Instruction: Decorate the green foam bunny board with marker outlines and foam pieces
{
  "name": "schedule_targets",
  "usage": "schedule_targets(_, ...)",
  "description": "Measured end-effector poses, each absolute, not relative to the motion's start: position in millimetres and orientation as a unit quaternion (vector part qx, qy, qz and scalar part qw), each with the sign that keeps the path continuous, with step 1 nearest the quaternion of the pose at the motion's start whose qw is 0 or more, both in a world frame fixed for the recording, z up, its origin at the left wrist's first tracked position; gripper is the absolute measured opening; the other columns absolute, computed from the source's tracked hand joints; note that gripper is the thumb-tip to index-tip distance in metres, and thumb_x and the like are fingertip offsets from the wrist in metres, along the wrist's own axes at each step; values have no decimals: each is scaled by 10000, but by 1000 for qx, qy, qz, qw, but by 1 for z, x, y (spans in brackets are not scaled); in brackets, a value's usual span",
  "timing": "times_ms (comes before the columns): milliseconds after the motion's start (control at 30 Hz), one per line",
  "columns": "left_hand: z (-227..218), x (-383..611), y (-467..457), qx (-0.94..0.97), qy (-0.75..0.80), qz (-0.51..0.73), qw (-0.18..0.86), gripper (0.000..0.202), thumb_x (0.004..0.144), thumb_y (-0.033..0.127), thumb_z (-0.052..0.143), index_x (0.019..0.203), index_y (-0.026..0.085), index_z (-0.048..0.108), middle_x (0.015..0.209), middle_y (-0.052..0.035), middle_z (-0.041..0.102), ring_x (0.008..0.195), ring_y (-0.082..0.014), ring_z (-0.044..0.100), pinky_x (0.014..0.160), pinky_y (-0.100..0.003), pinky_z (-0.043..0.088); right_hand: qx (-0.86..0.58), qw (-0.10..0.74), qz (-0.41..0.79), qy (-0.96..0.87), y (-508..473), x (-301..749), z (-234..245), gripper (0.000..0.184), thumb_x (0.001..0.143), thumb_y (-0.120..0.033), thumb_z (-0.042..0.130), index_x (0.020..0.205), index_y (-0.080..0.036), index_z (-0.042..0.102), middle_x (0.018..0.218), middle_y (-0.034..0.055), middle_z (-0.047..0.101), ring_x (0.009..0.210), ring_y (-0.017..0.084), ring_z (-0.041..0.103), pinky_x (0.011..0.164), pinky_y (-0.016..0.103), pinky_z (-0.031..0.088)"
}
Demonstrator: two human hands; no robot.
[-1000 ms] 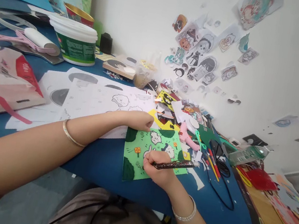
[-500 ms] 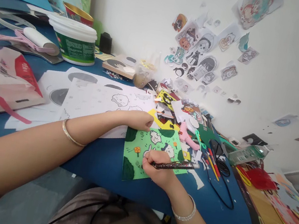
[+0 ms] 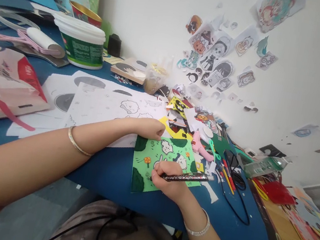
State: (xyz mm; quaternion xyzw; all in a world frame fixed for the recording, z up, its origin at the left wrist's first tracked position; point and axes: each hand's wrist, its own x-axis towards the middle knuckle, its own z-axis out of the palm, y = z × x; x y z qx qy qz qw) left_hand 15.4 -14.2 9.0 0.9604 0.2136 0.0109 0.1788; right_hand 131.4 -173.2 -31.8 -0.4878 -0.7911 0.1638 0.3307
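Note:
A green card (image 3: 146, 163) with pasted white cartoon figures, dark green shapes and small orange mushrooms lies on the blue table (image 3: 108, 173). My right hand (image 3: 168, 181) is closed around a dark patterned pen (image 3: 189, 177), its tip on the card's lower middle. My left hand (image 3: 148, 128) rests at the card's top edge with fingers curled, pressing down on it. A gold bangle sits on my left wrist and a silver bracelet on my right.
Printed drawing sheets (image 3: 104, 104) lie left of the card. A pink glue gun (image 3: 201, 145), scissors, pens and paper scraps crowd the right. A white and green tub (image 3: 82, 43) stands at the back. Cut-out stickers (image 3: 216, 55) cover the wall.
My right hand and pen have shifted very slightly on the card. The view has tilted a little. My left hand stays put.

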Motion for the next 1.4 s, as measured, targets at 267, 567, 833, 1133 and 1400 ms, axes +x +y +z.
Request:
schedule_targets(267, 8, 16, -14, 961, 215, 11, 173, 167, 768, 334, 475, 823, 185, 526, 809, -52, 613, 644, -165, 505, 528, -272, 328, -478, 346, 163, -790, -173, 131, -32, 302, 739, -198, 428, 544, -217, 199, 491, -64, 248, 435, 80, 280, 432, 227, 240)
schedule_targets(567, 10, 15, -17, 962, 216, 12, 169, 150, 766, 316, 472, 810, 184, 528, 798, -52, 607, 639, -163, 495, 531, -268, 324, -475, 353, 180, -786, -173, 130, -32, 290, 727, -188, 448, 544, -217, 225, 493, -58, 300, 446, 84, 336, 440, 221, 273)
schedule_targets(833, 9, 16, -15, 962, 216, 11, 166, 138, 769, 318, 478, 783, 183, 506, 772, -46, 602, 635, -161, 497, 509, -259, 305, -479, 345, 178, -787, -173, 131, -31, 291, 727, -180, 439, 538, -216, 221, 490, -59, 297, 441, 80, 324, 438, 221, 263)
schedule_targets(1133, 11, 15, -15, 960, 212, 12, 184, 139, 762, 308, 487, 792, 177, 522, 780, -41, 602, 619, -142, 485, 510, -247, 312, -492, 445, 221, -715, -175, 134, -33, 318, 739, -158, 481, 520, -217, 258, 477, -61, 339, 440, 90, 385, 448, 227, 318)
schedule_targets(1400, 17, 2, -7, 953, 179, 0, 243, 138, 760, 290, 503, 788, 165, 554, 784, -34, 599, 665, -143, 503, 565, -237, 363, -495, 685, 180, -503, -177, 168, -31, 304, 769, -212, 550, 539, -217, 351, 420, -80, 392, 448, 109, 463, 536, 267, 436)
